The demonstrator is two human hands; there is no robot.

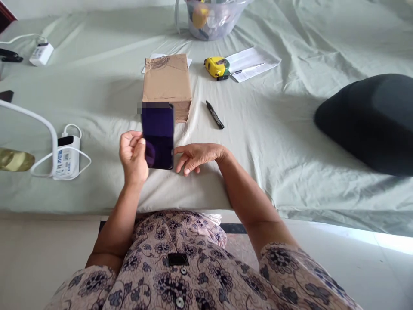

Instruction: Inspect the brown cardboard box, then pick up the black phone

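My left hand (134, 157) grips a smartphone (158, 137) by its left edge, thumb on the front, and holds it upright with its dark screen facing me. Close to the phone's lower right edge is my right hand (198, 157), its fingers loosely spread and holding nothing. Whether the index fingertip touches the phone's edge I cannot tell. Behind the phone stands a brown cardboard box (167, 82), its near face partly hidden by the phone. A black marker (214, 115) lies on the cloth to the right of the box.
On the cloth-covered surface (274, 129) lie a yellow tape measure (217, 66) and a paper with a pen (254, 62). At the back is a clear plastic basket (216, 21). A white power strip (67, 159) with cables lies left; a large black object (371, 125) sits right.
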